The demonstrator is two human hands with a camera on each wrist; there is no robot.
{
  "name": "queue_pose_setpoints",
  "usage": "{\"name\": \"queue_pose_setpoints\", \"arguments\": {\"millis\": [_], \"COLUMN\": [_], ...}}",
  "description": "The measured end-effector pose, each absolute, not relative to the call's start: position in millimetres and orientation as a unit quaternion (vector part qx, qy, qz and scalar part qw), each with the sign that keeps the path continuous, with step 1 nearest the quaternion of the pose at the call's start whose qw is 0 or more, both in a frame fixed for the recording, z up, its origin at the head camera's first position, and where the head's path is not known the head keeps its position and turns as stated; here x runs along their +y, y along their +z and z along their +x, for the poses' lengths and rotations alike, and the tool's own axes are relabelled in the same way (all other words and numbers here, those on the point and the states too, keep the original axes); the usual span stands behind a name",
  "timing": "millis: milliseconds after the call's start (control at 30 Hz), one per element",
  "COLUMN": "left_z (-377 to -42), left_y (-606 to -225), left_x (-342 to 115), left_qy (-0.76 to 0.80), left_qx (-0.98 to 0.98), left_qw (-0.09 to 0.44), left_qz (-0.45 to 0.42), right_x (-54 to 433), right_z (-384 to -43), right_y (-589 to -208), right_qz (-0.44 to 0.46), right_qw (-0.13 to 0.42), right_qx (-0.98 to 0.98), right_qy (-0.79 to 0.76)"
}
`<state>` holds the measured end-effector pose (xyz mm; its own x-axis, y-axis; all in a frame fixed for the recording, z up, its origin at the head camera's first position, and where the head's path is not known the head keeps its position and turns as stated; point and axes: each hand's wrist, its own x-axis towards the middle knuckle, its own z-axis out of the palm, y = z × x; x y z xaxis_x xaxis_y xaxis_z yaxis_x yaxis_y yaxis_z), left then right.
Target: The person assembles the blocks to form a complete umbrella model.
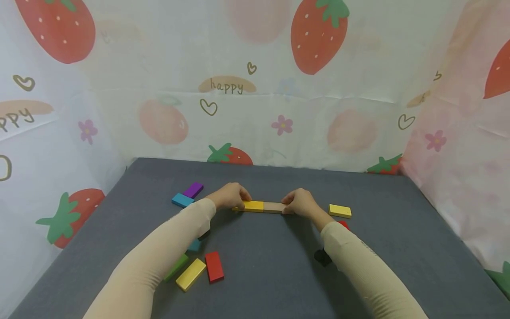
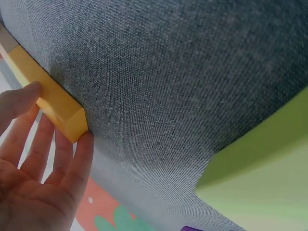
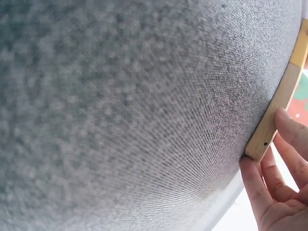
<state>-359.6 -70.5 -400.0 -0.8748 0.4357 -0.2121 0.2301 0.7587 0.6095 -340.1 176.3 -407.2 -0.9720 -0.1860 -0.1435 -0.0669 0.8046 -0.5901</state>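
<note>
An orange-yellow block [image 1: 253,206] and a plain wood block [image 1: 273,207] lie end to end in a row on the dark cloth. At the left end, my left hand [image 1: 227,196] pinches the orange-yellow block, thumb on the near side and fingers behind; the little finger touches its end in the left wrist view. My right hand [image 1: 300,203] holds the wood block's right end between thumb and fingers. A small dark spot shows on this wood block [image 3: 274,115] in the right wrist view. The two blocks meet between the hands.
Left of the row lie a purple block [image 1: 194,190] and a blue block [image 1: 183,200]. Nearer are teal [image 1: 194,245], green [image 1: 176,267], yellow [image 1: 191,274] and red blocks [image 1: 214,266]. Rightward, another yellow block [image 1: 340,211] lies by a partly hidden red one [image 1: 344,224].
</note>
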Motion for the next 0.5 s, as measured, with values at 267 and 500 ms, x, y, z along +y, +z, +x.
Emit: {"name": "queue_pose_setpoints", "arguments": {"millis": [267, 500], "left_z": [-354.1, -324.6], "left_y": [-392.1, -376.1], "left_x": [-72.4, -95.6], "left_qy": [0.292, 0.328], "left_qx": [0.931, 0.93], "left_qw": [0.15, 0.115], "left_qz": [0.16, 0.121], "right_x": [175.5, 167.0], "right_z": [-331.8, -295.4], "right_y": [-405.7, -399.8], "right_qz": [-0.079, -0.139], "right_qw": [0.072, 0.029], "right_qx": [0.939, 0.916], "right_qy": [-0.327, -0.376]}}
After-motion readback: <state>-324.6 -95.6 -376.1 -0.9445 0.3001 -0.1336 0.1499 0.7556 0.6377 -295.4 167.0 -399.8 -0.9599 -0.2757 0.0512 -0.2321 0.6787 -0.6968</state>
